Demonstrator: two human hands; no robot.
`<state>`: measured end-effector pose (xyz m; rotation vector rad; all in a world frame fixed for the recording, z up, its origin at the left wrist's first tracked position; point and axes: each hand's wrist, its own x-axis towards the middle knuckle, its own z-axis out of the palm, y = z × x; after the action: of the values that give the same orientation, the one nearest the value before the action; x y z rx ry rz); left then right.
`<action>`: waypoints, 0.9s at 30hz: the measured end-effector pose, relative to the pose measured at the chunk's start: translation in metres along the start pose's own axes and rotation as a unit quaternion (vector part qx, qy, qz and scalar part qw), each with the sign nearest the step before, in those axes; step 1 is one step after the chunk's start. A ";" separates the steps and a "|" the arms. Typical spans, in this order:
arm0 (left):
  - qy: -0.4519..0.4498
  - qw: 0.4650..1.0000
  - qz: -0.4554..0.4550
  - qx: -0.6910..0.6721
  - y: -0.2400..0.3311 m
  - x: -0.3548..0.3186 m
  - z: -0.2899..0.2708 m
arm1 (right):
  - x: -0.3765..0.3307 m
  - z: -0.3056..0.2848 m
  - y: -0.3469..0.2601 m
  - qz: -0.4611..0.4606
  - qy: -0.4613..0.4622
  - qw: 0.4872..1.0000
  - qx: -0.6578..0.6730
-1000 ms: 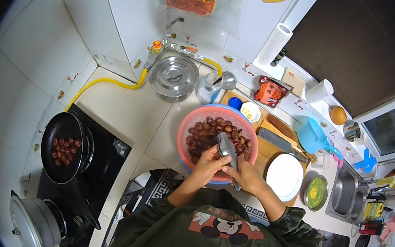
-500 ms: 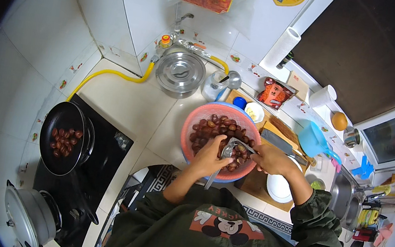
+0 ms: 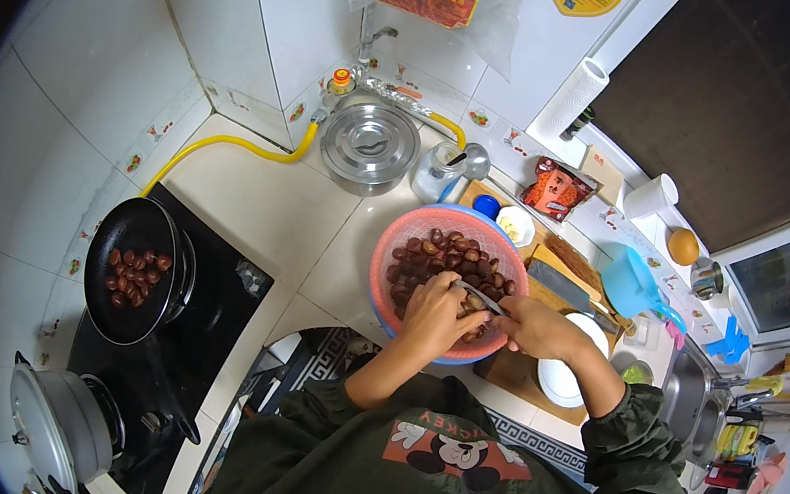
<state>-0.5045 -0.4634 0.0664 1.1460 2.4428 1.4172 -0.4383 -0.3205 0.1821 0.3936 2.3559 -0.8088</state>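
A pink plastic basin (image 3: pixel 393 259) full of brown chestnuts (image 3: pixel 445 250) sits on the counter in front of me. My left hand (image 3: pixel 434 311) hovers over its near side, fingers curled around a chestnut. My right hand (image 3: pixel 529 327) grips the handle of a knife whose blade (image 3: pixel 477 295) points left against that chestnut. Both forearms in dark green sleeves come up from below.
A black pan (image 3: pixel 129 268) with several chestnuts sits on the stove at left, a lidded pot (image 3: pixel 59 422) below it. A steel pot (image 3: pixel 369 144), jar, small bowls, cutting board with cleaver (image 3: pixel 566 289), white plate (image 3: pixel 567 376), blue jug (image 3: pixel 634 283) and sink (image 3: pixel 687 394) crowd the counter.
The view has shifted so the counter sits lower in frame. My hands stay over the basin; the knife blade has turned from pointing toward me to lying across, against the chestnut in my left hand.
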 end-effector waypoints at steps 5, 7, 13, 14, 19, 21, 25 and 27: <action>0.008 0.999 0.009 -0.040 -0.004 -0.003 0.004 | -0.002 0.006 0.005 0.001 0.008 1.000 -0.014; 0.028 0.998 0.015 -0.058 -0.007 -0.004 0.007 | -0.004 0.005 0.003 0.002 0.007 1.000 -0.012; 0.057 0.985 0.097 -0.130 -0.003 -0.005 -0.009 | -0.009 -0.006 0.008 -0.021 0.042 0.999 -0.016; 0.025 0.985 0.105 -0.134 -0.002 -0.008 -0.020 | -0.008 -0.007 0.010 -0.016 0.059 0.998 -0.027; -0.078 0.838 -0.128 -0.524 -0.001 -0.020 -0.054 | -0.009 -0.014 0.013 -0.027 0.076 0.997 -0.009; -0.049 0.840 -0.134 -0.523 -0.013 -0.029 -0.062 | -0.005 -0.013 0.013 -0.035 0.073 0.997 -0.008; 0.113 0.854 -0.130 -0.491 -0.040 -0.041 -0.090 | -0.013 -0.018 0.008 -0.030 0.075 0.996 0.040; 0.201 0.849 -0.175 -0.457 -0.062 -0.039 -0.125 | -0.015 -0.021 0.011 -0.015 0.056 0.995 0.084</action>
<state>-0.5643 -0.5946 0.0783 0.1846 1.5742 2.4019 -0.4311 -0.2996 0.1997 0.4867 2.4101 -1.0267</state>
